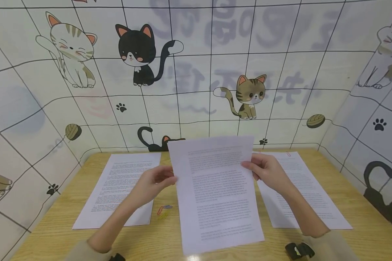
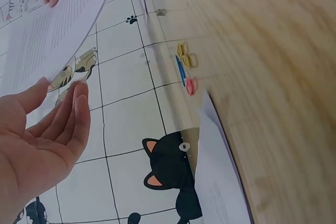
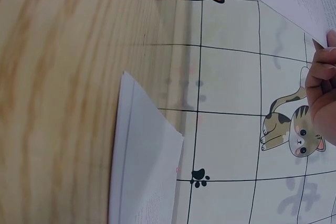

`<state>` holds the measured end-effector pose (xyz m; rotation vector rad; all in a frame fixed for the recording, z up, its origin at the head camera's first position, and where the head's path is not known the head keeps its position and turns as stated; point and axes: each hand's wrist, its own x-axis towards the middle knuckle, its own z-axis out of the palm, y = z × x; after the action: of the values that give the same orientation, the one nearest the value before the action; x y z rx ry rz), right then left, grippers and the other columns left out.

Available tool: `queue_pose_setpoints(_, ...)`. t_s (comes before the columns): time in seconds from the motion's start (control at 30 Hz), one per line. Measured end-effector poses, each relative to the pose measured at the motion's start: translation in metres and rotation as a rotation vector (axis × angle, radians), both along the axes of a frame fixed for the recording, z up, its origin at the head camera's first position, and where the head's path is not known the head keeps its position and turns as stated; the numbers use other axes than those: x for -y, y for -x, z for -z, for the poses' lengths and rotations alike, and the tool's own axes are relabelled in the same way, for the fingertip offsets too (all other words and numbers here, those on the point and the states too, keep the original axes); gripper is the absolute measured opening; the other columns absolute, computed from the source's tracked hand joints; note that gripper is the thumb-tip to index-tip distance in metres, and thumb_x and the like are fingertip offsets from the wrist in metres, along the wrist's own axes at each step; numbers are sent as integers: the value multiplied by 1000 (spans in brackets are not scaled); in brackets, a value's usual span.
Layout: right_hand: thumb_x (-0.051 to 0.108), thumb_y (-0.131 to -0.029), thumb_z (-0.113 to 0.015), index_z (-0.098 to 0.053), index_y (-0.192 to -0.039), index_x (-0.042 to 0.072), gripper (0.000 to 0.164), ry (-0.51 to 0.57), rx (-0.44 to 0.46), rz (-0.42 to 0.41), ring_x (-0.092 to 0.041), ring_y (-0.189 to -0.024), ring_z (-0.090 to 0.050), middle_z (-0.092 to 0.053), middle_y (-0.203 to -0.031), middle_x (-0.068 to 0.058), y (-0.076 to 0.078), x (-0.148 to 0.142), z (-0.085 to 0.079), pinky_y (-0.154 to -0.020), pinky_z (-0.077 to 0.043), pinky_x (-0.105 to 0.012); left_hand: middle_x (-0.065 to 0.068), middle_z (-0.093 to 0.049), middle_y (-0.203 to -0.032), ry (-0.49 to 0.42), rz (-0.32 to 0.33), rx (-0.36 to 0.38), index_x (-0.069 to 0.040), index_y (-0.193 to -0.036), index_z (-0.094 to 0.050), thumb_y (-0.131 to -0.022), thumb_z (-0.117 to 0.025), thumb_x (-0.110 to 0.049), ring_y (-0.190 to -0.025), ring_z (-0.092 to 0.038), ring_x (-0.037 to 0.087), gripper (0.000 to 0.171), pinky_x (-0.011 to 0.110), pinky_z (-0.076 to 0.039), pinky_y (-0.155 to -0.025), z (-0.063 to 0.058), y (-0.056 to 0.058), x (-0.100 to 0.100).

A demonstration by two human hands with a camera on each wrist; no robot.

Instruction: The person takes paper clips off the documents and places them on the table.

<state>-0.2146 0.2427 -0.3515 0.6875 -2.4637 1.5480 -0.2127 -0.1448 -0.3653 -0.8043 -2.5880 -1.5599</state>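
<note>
A printed sheet of paper [image 1: 220, 195] is held up in front of the body, tilted, with its text facing me. At its right edge my right hand [image 1: 269, 172] pinches it, thumb in front and fingers behind. My left hand [image 1: 153, 185] is at the opposite edge, its thumb tip right at the paper. Relaxed fingers [image 2: 79, 108] of that hand show a gap from the thumb in the left wrist view. Only part of the right hand [image 3: 323, 85] enters the right wrist view, beside the sheet's corner.
Printed papers [image 1: 124, 188] lie on the wooden table [image 1: 163, 239] at left, and more papers [image 1: 300, 195] at right with red paper clips [image 1: 288, 154] on their top edge. Several coloured paper clips [image 1: 164, 211] lie between. A cat-patterned wall covering [image 1: 196, 79] encloses the back and sides.
</note>
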Motion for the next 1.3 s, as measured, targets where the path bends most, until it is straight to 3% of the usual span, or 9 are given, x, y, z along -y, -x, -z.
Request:
queue_pose_setpoints(0.2,7,-99,-64,-68,-121,1,23,39,7,16,-20,-50,-42,-68,-80,-9,0,1,-1,-44,-33,-26,2,-71,-83,-12,44,-25,-6,-103,-73,-99,-68,-18,-76,-67,14,14,38,-58,-75,-1,2,-8)
queue_pose_setpoints(0.43,9,-100,-64,-68,-118,-1,21,74,0,33,-14,-52,-43,-68,-83,-10,0,1,-1,-45,-34,-26,1,-68,-76,-34,54,-38,-4,-98,-74,-98,-68,-13,-67,-65,24,11,39,-58,-66,-1,3,-16)
queue_pose_setpoints(0.6,10,-100,-64,-68,-119,-1,23,84,9,40,-15,-52,-44,-69,-85,-9,-1,2,-1,-46,-35,-26,3,-67,-73,-46,18,-16,-1,-93,-74,-96,-70,-11,-64,-63,28,11,30,-55,-61,-2,4,-21)
queue_pose_setpoints(0.77,11,-99,-65,-69,-112,-1,17,61,1,74,-16,-55,-48,-61,-72,-7,-2,1,-1,-49,-38,-26,5,-68,-72,-69,-47,41,0,-94,-75,-94,-72,-10,-64,-61,24,11,23,-48,-58,-3,6,-22)
queue_pose_setpoints(0.9,9,-99,-66,-67,-102,-1,11,48,-8,79,-15,-58,-51,-55,-66,-7,-1,0,1,-50,-41,-26,5,-69,-74,-86,-87,68,1,-96,-76,-94,-72,-9,-64,-60,19,11,23,-47,-58,-3,8,-22)
queue_pose_setpoints(1.3,7,-99,-65,-66,-95,0,8,18,-14,9,-17,-55,-55,-59,-64,-9,6,5,10,-49,-47,-28,5,-68,-73,-107,-137,62,1,-95,-75,-94,-72,-10,-64,-59,18,12,23,-46,-58,0,20,-16)
